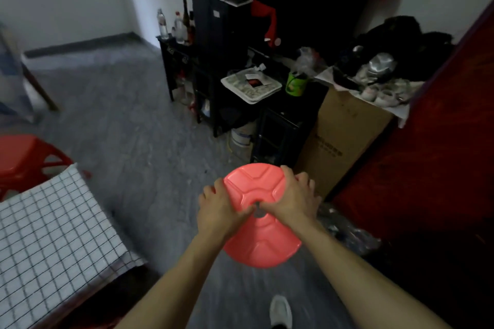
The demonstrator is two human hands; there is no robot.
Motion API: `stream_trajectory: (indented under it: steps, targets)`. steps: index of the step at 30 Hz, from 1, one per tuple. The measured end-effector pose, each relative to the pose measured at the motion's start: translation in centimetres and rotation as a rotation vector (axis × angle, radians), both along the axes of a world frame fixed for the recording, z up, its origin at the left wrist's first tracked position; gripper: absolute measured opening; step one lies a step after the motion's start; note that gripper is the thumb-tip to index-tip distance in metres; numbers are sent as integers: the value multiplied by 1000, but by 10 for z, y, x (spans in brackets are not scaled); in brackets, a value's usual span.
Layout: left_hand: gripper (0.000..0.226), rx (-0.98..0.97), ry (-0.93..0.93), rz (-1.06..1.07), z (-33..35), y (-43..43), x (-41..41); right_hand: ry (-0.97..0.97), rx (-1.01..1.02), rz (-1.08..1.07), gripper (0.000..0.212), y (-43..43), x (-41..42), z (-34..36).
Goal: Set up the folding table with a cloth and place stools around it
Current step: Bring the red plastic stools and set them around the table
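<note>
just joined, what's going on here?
A person grips a round red stool by its seat, left hand and right hand on opposite rims, thumbs near the centre hole. At left, the table already wears its checked cloth, and another red stool stands at its far corner.

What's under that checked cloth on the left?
Only the table's edge shows below the checked cloth, with dark shadow beneath it. The tabletop itself is covered, and no legs can be seen. A red stool stands beyond the far corner.
</note>
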State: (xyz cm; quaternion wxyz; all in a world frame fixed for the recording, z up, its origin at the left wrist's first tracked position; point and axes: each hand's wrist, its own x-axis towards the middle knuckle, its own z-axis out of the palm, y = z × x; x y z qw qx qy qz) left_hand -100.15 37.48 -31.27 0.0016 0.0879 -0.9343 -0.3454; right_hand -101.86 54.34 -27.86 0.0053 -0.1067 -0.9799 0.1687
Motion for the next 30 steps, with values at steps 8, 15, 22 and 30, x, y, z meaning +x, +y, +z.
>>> stream_trajectory:
  steps: [8,15,22,30]
  targets:
    - [85,-60,-62,247,-39,-31,-144,-44,4,238,112,-43,-180,-44]
    - [92,-76,-89,591,-30,-82,-236,-102,-93,519,112,-122,-318,-45]
    - [94,-87,-129,782,-47,-176,-299,-141,-64,709,111,-231,-404,-64]
    - [101,31,-120,933,-114,-284,-359,-182,62,870,110,-366,-483,-107]
